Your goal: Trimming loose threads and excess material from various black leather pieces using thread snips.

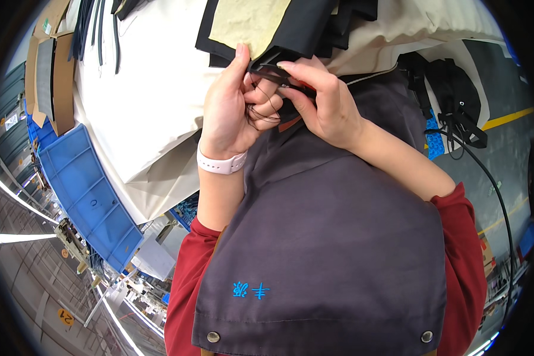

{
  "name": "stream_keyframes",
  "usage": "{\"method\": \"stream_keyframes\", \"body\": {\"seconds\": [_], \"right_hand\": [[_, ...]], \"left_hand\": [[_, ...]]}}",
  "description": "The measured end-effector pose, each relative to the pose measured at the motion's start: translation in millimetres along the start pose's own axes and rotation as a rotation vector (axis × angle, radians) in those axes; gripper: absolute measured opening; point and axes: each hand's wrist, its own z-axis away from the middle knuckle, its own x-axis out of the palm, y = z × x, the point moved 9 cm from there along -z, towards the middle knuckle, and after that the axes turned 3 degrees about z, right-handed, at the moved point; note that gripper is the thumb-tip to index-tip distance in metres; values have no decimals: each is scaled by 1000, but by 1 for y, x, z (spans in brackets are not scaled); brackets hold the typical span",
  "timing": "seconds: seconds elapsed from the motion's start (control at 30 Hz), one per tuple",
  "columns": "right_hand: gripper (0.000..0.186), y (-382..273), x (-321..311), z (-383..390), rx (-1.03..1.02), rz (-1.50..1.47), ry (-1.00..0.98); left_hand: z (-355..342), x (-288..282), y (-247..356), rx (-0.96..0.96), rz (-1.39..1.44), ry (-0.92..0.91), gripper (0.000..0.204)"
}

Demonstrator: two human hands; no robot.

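My left hand (231,104), a pale watch band (222,164) on its wrist, is closed at the near corner of a stack of black fabric pieces (305,26). Its thumb presses on the fabric's edge, and dark thread (256,113) loops around its curled fingers. Close beside it, my right hand (329,101) pinches a narrow black strip (271,72) between thumb and fingers. Whether the strip is part of the fabric cannot be made out. On top of the stack lies a pale yellow piece (243,24). A small orange-red patch (289,124) shows below the hands.
White cloth (142,77) covers the surface ahead, with dark strips (97,32) lying at its far left. A blue plastic bin (92,196) and a cardboard box (64,83) stand left. A black bag-like item (454,89) and a black cable (498,196) are at right.
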Motion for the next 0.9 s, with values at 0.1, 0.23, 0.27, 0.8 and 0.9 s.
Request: {"method": "stream_keyframes", "body": {"seconds": [0.1, 0.23, 0.27, 0.8, 0.9], "right_hand": [[57, -6, -2, -3, 3, 11, -2], [41, -42, 0, -14, -167, 134, -179], [34, -51, 1, -11, -198, 144, -203], [31, -22, -58, -32, -121, 276, -191], [29, -24, -47, -32, -125, 313, -206]], "left_hand": [[4, 0, 1, 15, -39, 113, 59], [6, -14, 9, 197, -105, 322, 52], [7, -9, 9, 135, -35, 262, 49], [36, 9, -12, 153, -315, -49, 37], [38, 10, -13, 154, -309, -60, 36]]}}
